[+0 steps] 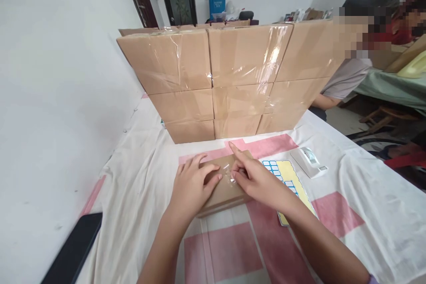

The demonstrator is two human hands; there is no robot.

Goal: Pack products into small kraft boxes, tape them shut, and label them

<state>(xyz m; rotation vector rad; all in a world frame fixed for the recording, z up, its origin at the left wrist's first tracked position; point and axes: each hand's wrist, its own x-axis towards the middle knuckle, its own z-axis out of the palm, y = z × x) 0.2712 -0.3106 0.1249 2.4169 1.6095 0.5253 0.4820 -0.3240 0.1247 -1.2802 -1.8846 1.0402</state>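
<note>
A small flat cardboard box (pixel 222 191) lies on the cloth-covered table in front of me. My left hand (pixel 191 186) rests flat on its left half, fingers stretched out. My right hand (pixel 253 177) lies on its right half, index finger extended along the top, the other fingers pressing a strip of clear tape (pixel 228 173) onto the box.
A wall of taped cardboard boxes (pixel 233 80) is stacked at the back. A yellow sheet with blue labels (pixel 288 175) and a white tape dispenser (pixel 309 162) lie to the right. A black phone (pixel 75 250) sits at the lower left. Another person (pixel 346 75) sits at the right.
</note>
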